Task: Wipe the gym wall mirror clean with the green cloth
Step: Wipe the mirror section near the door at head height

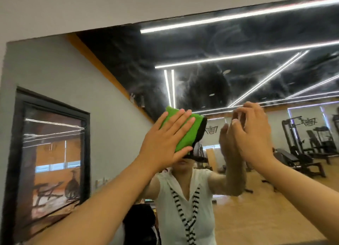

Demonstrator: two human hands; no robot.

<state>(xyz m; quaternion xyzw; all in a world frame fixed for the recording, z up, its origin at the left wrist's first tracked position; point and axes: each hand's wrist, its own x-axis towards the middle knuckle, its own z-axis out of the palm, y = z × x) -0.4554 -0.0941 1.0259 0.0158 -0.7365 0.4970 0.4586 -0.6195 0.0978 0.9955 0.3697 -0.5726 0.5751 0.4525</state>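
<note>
The wall mirror point(229, 65) fills most of the view, its upper part covered in hazy grey smears. A folded green cloth point(192, 129) lies flat against the glass at the middle. My left hand point(165, 143) presses on it with straight, spread fingers. My right hand point(251, 134) is raised beside it to the right, fingers loosely curved, fingertips at or close to the glass, holding nothing. Its reflection meets it in the mirror.
The mirror's top edge point(165, 20) runs under a white wall. Reflected in the glass are a person in a white top, gym machines point(300, 143) at the right, a wooden floor, ceiling light strips and a dark framed panel point(53, 149) at the left.
</note>
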